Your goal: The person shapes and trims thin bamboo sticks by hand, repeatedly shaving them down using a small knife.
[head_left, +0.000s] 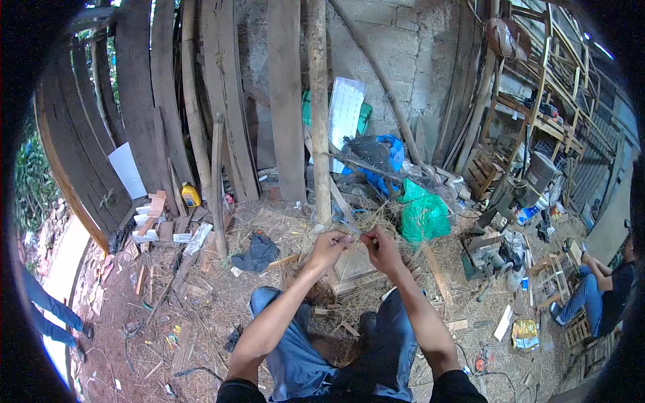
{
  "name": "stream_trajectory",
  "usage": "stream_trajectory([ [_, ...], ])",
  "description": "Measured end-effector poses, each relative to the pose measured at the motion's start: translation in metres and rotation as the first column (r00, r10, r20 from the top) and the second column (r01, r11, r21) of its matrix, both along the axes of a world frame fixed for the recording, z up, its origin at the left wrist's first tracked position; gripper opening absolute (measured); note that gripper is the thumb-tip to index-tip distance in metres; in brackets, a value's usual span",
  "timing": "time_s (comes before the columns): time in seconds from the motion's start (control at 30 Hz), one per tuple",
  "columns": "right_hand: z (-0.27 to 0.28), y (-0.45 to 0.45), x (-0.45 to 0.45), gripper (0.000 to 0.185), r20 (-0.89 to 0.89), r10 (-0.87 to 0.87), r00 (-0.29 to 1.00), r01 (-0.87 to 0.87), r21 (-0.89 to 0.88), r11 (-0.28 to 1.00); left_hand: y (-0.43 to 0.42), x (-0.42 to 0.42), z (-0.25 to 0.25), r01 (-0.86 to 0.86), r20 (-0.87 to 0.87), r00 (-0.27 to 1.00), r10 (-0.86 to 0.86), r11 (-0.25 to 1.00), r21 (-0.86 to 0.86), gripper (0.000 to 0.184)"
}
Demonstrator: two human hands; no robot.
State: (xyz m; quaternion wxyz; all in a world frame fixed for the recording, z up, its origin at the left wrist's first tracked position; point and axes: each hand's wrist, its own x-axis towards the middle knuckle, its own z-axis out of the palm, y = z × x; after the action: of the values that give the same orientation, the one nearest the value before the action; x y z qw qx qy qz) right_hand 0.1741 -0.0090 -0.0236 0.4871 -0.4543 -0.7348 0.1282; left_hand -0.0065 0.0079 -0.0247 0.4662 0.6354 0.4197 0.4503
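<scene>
Left hand (328,250): one, fingers curled, thumb and fingertips pinched closed on a small pale piece (353,231). Right hand (381,251): one, fingers folded in, thumb and forefinger pinched closed at the same piece's right side. Piece: thin, between the two sets of fingertips, centre of scene; exact kind too small to tell.

Wooden block (354,270): one, sloped top, just below the hands, near the knees.

Dark cloth (256,252): crumpled on the ground, left of the hands. Green sack (424,213): bulging, right and farther off. Wooden post (318,114): upright, far side, centre. White panel (347,111): leaning, behind and right of the post. Yellow bottle (191,195): far left, beside planks. Yellow packet (525,334): on the ground, near right. Seated person (613,295): far right edge, partly cut off.
</scene>
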Motion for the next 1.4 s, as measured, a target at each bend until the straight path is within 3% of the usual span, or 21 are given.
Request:
stream_trajectory([
  [0.13, 0.004, 0.002, 0.004, 0.013, 0.075, -0.037, 0.996, 0.038, -0.01, 0.999, 0.003, 0.002, -0.008, -0.032, -0.062, 0.997, 0.038, 0.996, 0.088, 0.019],
  [0.3, -0.003, 0.02, 0.022, 0.009, -0.086, -0.044, 0.995, 0.047, 0.037, 0.998, -0.001, 0.002, -0.007, -0.07, 0.064, 0.996, 0.066, 0.996, 0.064, 0.016],
  [0.33, 0.003, 0.016, 0.032, 0.01, 0.008, -0.085, 0.996, 0.086, -0.054, 0.995, -0.006, 0.0, -0.004, -0.07, 0.063, 0.996, 0.066, 0.996, 0.062, 0.016],
  [0.4, -0.003, 0.023, 0.035, 0.012, 0.013, -0.111, 0.994, 0.112, -0.073, 0.991, -0.013, -0.005, 0.005, -0.081, -0.154, 0.981, 0.115, 0.974, 0.211, 0.015],
  [0.53, -0.004, 0.021, 0.042, 0.012, -0.046, -0.096, 0.994, 0.095, -0.018, 0.995, -0.012, -0.003, 0.0, -0.087, -0.138, 0.984, 0.116, 0.975, 0.202, 0.015],
  [0.67, -0.013, 0.03, 0.058, 0.016, 0.051, -0.19, 0.98, 0.193, -0.064, 0.979, -0.015, -0.005, -0.005, -0.104, -0.25, 0.958, 0.142, 0.982, 0.158, 0.015],
  [0.73, -0.034, 0.048, 0.073, 0.015, -0.174, -0.211, 0.962, 0.244, 0.193, 0.95, -0.023, -0.008, 0.002, -0.128, -0.274, 0.949, 0.158, 0.984, 0.123, 0.015],
  [0.77, -0.04, 0.048, 0.086, 0.015, -0.178, -0.208, 0.962, 0.241, 0.195, 0.951, -0.03, -0.015, 0.009, -0.105, -0.251, 0.958, 0.139, 0.984, 0.143, 0.016],
  [0.83, -0.034, 0.044, 0.1, 0.012, -0.118, -0.377, 0.919, 0.389, 0.103, 0.916, -0.031, -0.026, 0.018, -0.092, -0.228, 0.965, 0.129, 0.981, 0.169, 0.016],
  [0.9, -0.028, 0.033, 0.081, 0.014, -0.099, -0.341, 0.935, 0.347, 0.053, 0.936, -0.027, -0.025, 0.022, -0.11, -0.041, 0.993, 0.109, 0.994, -0.024, 0.016],
  [0.93, -0.02, 0.023, 0.065, 0.016, -0.081, -0.308, 0.948, 0.309, 0.0, 0.951, -0.023, -0.021, 0.02, -0.105, -0.037, 0.994, 0.104, 0.994, -0.024, 0.016],
  [0.97, -0.016, 0.016, 0.049, 0.018, -0.13, -0.2, 0.971, 0.208, 0.056, 0.976, -0.017, -0.016, 0.015, -0.105, -0.047, 0.994, 0.104, 0.994, -0.03, 0.016],
  [1.0, -0.007, 0.003, 0.031, 0.018, -0.151, -0.147, 0.978, 0.143, -0.039, 0.989, -0.01, -0.012, 0.011, -0.107, -0.059, 0.993, 0.104, 0.994, -0.036, 0.015],
  [1.07, -0.021, 0.005, 0.012, 0.014, 0.003, -0.045, 0.999, 0.044, 0.135, 0.99, 0.002, -0.003, -0.002, -0.099, -0.08, 0.992, 0.102, 0.994, 0.034, 0.015],
  [1.13, -0.003, -0.011, -0.004, 0.012, 0.026, -0.004, 1.0, 0.003, 0.035, 0.999, -0.002, 0.004, -0.002, -0.093, -0.104, 0.989, 0.103, 0.991, 0.094, 0.015],
  [1.27, 0.002, -0.004, 0.001, 0.01, 0.018, 0.023, 1.0, -0.021, -0.107, 0.994, -0.01, 0.006, 0.004, -0.138, -0.109, 0.979, 0.171, 0.957, 0.256, 0.014],
  [1.4, -0.024, 0.028, 0.044, 0.009, -0.037, -0.18, 0.983, 0.184, 0.156, 0.971, -0.022, 0.001, 0.0, -0.122, -0.157, 0.973, 0.17, 0.953, 0.277, 0.014],
])
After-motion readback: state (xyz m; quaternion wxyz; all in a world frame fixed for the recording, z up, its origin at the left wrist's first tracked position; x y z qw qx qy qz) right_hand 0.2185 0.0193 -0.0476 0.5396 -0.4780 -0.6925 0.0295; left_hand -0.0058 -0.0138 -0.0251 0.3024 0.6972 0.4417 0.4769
